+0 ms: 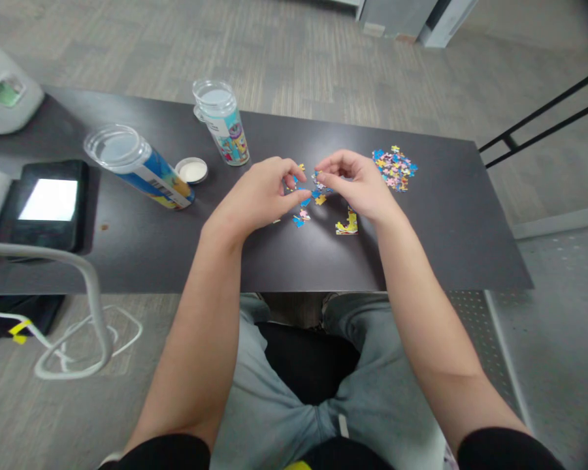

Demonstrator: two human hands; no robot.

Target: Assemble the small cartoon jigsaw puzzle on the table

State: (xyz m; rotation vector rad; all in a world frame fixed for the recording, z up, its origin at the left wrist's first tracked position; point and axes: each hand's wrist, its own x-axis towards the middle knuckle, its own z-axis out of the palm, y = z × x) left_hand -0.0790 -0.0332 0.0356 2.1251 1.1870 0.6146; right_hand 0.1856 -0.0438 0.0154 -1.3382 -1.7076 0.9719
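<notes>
Small jigsaw puzzle pieces in blue, yellow and pink lie scattered on the dark table between my two hands. My left hand hovers over the left side of them, thumb and fingers apart, partly hiding some pieces. From the other side comes my right hand, its thumb and index fingertips pinched at a small puzzle piece that is mostly covered. Below that hand rests a joined yellow corner section. A couple of pink and blue pieces lie nearer to me.
A heap of loose pieces sits to the right. On the left stand a clear-topped printed canister and a blue canister, with a round white lid between them. Farther left are a black device with a lit screen and a white cable.
</notes>
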